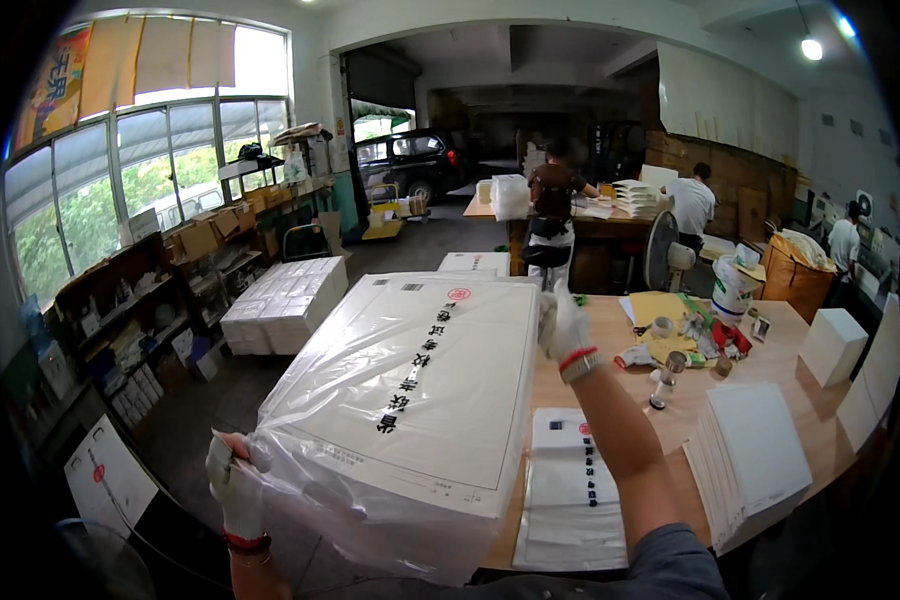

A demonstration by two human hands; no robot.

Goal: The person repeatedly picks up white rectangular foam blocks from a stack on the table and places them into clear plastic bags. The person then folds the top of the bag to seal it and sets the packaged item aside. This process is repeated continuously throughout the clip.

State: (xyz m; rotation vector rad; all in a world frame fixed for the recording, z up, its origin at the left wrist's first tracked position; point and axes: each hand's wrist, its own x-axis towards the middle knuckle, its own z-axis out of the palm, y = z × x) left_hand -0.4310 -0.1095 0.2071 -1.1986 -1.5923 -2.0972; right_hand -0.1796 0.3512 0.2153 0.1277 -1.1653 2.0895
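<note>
A tall stack of large white printed envelopes (440, 360) stands in front of me, inside a loose clear plastic bag (370, 520). The top one bears black characters and a red round mark. My left hand (236, 482), in a white glove with bare fingertips, is closed on the bag at the stack's near left corner. At the far right edge, my right hand (568, 330), also gloved, is closed on the plastic; its fingertips are partly hidden. Below my right forearm, a flat printed white bag or envelope pile (573, 490) lies on the wooden table (660, 410).
White stacks (755, 455) stand on the table's right side, with small jars (662, 388), a white bucket (733, 290) and crumpled wrappings behind. A fan (662, 250) is beyond. Two people work at a far table. Another wrapped stack (285, 305) stands left, near shelves (130, 325).
</note>
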